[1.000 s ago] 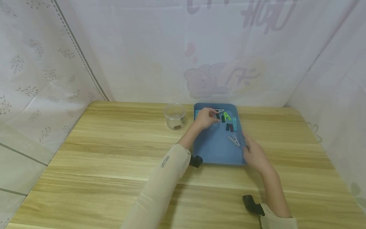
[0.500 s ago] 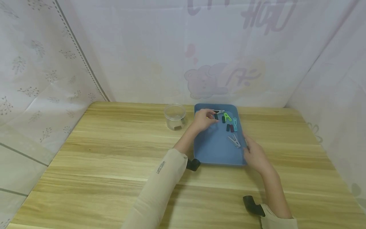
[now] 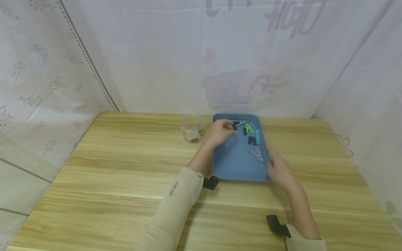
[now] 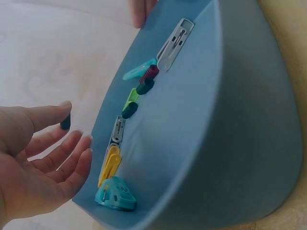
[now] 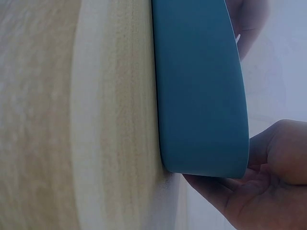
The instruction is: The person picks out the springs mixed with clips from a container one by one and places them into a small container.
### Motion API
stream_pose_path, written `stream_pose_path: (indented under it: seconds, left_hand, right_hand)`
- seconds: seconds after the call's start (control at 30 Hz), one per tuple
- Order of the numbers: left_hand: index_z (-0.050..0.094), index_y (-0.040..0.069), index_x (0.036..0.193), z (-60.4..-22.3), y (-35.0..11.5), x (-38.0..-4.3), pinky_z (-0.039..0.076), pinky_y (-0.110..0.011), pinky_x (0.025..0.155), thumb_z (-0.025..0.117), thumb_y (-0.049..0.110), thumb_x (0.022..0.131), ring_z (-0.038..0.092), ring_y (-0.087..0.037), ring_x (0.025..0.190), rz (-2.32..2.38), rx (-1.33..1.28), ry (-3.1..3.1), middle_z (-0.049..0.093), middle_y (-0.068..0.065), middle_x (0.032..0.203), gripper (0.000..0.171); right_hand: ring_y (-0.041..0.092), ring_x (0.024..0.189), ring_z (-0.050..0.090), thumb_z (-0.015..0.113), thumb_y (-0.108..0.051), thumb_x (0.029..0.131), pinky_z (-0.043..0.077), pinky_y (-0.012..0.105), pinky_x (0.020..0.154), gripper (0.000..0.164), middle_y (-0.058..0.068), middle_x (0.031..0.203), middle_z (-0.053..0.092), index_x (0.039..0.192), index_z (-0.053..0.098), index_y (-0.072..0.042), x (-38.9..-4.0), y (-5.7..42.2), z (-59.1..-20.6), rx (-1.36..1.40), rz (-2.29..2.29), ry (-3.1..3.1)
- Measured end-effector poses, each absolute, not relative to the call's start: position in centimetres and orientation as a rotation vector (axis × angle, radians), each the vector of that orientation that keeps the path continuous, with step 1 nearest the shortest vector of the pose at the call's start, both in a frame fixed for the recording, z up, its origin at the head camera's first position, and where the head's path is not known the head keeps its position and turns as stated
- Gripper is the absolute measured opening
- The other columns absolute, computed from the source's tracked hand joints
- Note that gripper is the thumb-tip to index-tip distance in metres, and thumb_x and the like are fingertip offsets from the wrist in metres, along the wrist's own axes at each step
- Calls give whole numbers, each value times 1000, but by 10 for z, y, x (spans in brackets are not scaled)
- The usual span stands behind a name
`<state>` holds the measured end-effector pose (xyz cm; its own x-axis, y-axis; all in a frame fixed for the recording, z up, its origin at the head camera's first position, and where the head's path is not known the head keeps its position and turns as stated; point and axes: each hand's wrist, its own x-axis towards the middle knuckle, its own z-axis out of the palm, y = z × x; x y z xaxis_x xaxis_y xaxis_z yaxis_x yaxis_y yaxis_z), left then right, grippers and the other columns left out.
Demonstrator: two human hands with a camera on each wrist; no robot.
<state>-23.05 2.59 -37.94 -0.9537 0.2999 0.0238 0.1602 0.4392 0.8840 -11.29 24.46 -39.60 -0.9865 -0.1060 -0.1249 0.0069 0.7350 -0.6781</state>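
Between thumb and index finger, my left hand (image 3: 220, 133) pinches a small dark green cylinder (image 4: 65, 122) above the far left of the blue tray (image 3: 238, 165). The other fingers are spread loosely. My right hand (image 3: 279, 169) grips the tray's right wall near its front corner. Inside the tray lie a lime green clothespin (image 3: 249, 128), a light blue clothespin (image 3: 258, 136), a grey clothespin (image 3: 257, 154) and a dark red ribbed cylinder (image 3: 254, 141) with dark green ones nearby. A yellow clothespin (image 4: 111, 165) and a teal clip (image 4: 116, 195) show in the left wrist view.
A clear round jar (image 3: 192, 129) stands left of the tray, with a small brownish piece at its bottom. The wooden table (image 3: 125, 174) extends to the left and front. A printed curtain (image 3: 157, 62) hangs behind it.
My left hand has drawn slightly to the left and toward me, now carrying the dark green cylinder. The right hand and the tray stay in place.
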Motion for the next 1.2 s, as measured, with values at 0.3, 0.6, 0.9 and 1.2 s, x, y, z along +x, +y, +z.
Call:
stream_pose_path:
  seconds: [0.3,0.6,0.9,1.2]
  left_hand:
    - [65,0,127,-382,23,-227,54,-29,78,74,13,91,67,-31,103,1610,408,2548,73,-18,109,40]
    - [65,-1,128,-386,17,-225,50,-26,73,73,13,92,65,-32,105,1646,437,2575,73,-17,107,39]
    - [65,0,128,-388,13,-222,45,-19,64,74,14,91,63,-22,82,1679,413,2588,72,-15,107,40]
    - [65,1,128,-388,8,-220,50,-25,72,74,14,91,66,-29,93,1712,424,2580,72,-16,108,40]
  right_hand:
    - [57,142,19,37,4,99,23,67,113,62,37,157,17,155,12,9,-112,244,-395,-75,-1072,2788]
    - [57,142,20,37,3,99,23,67,113,62,37,157,18,155,12,9,-113,244,-395,-69,-1059,2787]
    - [57,142,21,39,4,99,23,67,113,61,38,156,20,155,14,10,-113,244,-394,-71,-1053,2799]
    - [57,142,21,39,4,99,23,66,113,61,37,156,21,155,15,10,-113,243,-393,-67,-1037,2806]
